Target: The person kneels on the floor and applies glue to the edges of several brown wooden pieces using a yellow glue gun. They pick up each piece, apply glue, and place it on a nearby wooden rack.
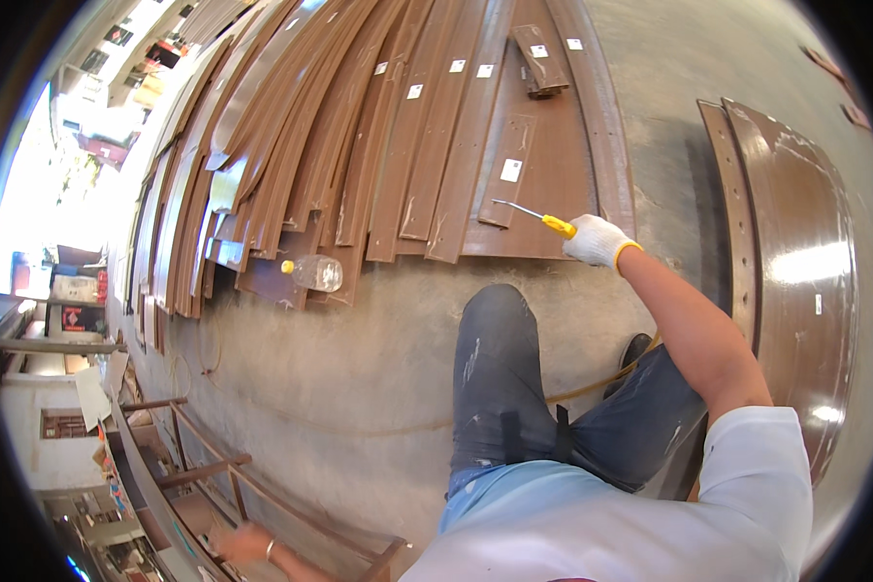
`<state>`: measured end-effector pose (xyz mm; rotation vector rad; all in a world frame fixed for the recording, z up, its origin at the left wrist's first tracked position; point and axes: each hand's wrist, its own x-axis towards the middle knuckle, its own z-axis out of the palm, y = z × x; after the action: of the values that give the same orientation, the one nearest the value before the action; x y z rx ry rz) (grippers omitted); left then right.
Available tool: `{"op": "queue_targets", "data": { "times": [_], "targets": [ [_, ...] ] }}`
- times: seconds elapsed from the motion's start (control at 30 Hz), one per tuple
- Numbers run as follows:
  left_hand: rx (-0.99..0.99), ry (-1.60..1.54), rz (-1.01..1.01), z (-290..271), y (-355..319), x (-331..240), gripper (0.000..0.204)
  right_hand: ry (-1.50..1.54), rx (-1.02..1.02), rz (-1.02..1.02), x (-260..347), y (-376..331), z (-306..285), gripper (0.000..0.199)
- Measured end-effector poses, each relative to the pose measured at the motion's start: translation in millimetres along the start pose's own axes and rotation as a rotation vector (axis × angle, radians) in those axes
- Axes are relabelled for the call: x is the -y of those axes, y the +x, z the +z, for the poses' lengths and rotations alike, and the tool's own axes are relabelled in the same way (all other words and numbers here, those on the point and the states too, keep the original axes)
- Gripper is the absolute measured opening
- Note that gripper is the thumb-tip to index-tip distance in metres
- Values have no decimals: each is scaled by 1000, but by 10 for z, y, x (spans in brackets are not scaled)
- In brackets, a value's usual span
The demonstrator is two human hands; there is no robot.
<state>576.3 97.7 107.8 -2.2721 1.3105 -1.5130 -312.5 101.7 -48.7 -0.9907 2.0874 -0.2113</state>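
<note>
My right hand (597,240), in a white knitted glove with a yellow cuff, is closed round a yellow-handled screwdriver (559,226). Its thin metal shaft points left, and the tip looks slightly bent. Below the tip lie a short brown board (506,194) with a white label and a wide brown panel (553,145). My left hand (247,543) is bare, with a band at the wrist. It reaches out at the lower left beside a rusty metal frame (204,475); motion smears its fingers, so I cannot make out whether it holds anything.
Many long brown boards (359,145) overlap across the floor ahead. A clear plastic bottle (317,274) with a yellow cap lies on their near ends. Large brown panels (795,213) stand at the right. A yellowish hose (592,386) runs along the concrete by my legs.
</note>
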Motion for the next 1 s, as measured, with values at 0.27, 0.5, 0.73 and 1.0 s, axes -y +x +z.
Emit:
{"op": "queue_targets", "data": {
  "times": [0.27,0.5,0.73,1.0],
  "targets": [
    [501,-1614,840,-1973,-1696,-5872,74,-100,-131,-13,-266,-173,153,31],
    [682,-1222,1027,-4066,-1824,-7446,95,0,-177,213,-520,-582,91,30],
    [934,-1277,1009,-4241,-1760,-7649,89,85,-285,228,-660,-821,-121,33],
    [909,-1226,900,-4236,-1681,-7427,49,86,-271,222,-658,-708,-135,33]
  ]
}}
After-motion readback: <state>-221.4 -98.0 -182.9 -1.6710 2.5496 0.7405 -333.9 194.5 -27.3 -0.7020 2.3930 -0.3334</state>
